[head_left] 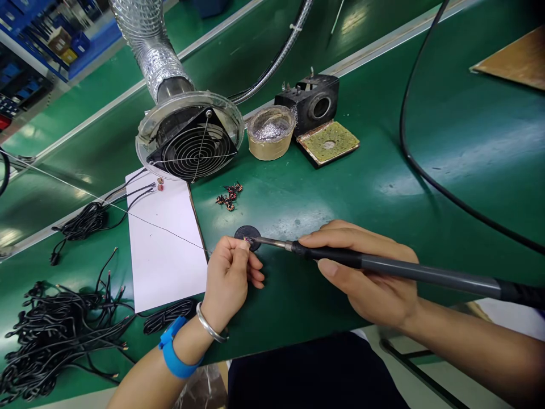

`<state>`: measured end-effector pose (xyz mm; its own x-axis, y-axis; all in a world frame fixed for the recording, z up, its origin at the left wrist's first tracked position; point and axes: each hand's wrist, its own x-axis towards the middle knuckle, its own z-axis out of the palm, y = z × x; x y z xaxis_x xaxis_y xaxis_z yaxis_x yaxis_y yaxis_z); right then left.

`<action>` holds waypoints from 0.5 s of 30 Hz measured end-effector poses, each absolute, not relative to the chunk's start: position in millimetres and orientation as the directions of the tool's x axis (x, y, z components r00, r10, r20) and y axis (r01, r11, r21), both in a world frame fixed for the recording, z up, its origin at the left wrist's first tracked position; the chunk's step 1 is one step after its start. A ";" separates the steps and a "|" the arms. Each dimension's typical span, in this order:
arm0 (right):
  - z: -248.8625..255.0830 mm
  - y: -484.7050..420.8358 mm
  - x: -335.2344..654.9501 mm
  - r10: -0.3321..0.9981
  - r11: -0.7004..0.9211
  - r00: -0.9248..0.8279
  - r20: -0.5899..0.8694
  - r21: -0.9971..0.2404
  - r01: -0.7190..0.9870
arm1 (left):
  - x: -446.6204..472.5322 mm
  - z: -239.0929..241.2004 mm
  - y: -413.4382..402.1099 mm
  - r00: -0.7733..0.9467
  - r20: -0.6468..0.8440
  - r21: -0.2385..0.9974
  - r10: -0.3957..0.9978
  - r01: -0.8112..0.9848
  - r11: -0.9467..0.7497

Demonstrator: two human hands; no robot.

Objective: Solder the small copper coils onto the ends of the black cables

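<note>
My right hand (374, 272) grips a soldering iron (409, 269) by its dark handle. Its metal tip points left and meets the fingertips of my left hand (230, 278). There, thumb and forefinger pinch small coloured wire ends (246, 240); what they are joined to is too small to tell. A thin strand like solder wire (170, 232) runs from the upper left toward my left hand. Beneath the fingertips lies a round black disc (247, 232). A little cluster of black-and-copper coils (230, 196) sits just beyond it.
Behind stand a fume extractor (198, 145) on a foil duct, a taped solder pot (270, 133), an iron stand (315, 102) and a yellow sponge (330, 142). A white board (166, 244) and heaped black cables (55, 335) lie left. The black cord (447, 196) loops at right.
</note>
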<state>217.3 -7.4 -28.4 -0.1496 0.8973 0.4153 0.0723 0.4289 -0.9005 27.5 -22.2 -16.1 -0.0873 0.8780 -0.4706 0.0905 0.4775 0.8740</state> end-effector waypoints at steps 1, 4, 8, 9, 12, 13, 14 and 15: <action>-28.6 -7.5 217.9 0.897 0.429 -0.149 0.416 -0.900 0.072 | 27.4 -16.3 -22.2 -0.088 -0.471 0.874 0.878 0.090 0.478; -29.4 -7.3 218.8 0.896 0.429 -0.154 0.415 -0.901 0.069 | 27.1 -16.9 -22.1 -0.086 -0.472 0.874 0.878 0.087 0.478; -30.1 -7.2 217.6 0.896 0.431 -0.154 0.418 -0.900 0.066 | 27.2 -16.6 -22.1 -0.087 -0.474 0.873 0.876 0.083 0.480; -30.0 -7.3 217.4 0.896 0.432 -0.152 0.418 -0.899 0.068 | 27.2 -16.4 -22.2 -0.088 -0.475 0.872 0.876 0.084 0.481; -28.6 -6.7 218.1 0.895 0.437 -0.141 0.423 -0.895 0.085 | 26.7 -16.0 -22.5 -0.086 -0.476 0.872 0.875 0.085 0.482; -27.6 -5.4 219.0 0.894 0.440 -0.134 0.426 -0.893 0.096 | 26.3 -16.2 -22.5 -0.085 -0.476 0.872 0.875 0.083 0.483; -26.3 -3.2 220.3 0.893 0.445 -0.129 0.431 -0.889 0.112 | 25.7 -16.5 -22.6 -0.083 -0.478 0.871 0.874 0.080 0.484; -24.8 0.4 221.7 0.889 0.454 -0.124 0.440 -0.881 0.133 | 25.1 -16.9 -22.6 -0.085 -0.479 0.871 0.874 0.076 0.485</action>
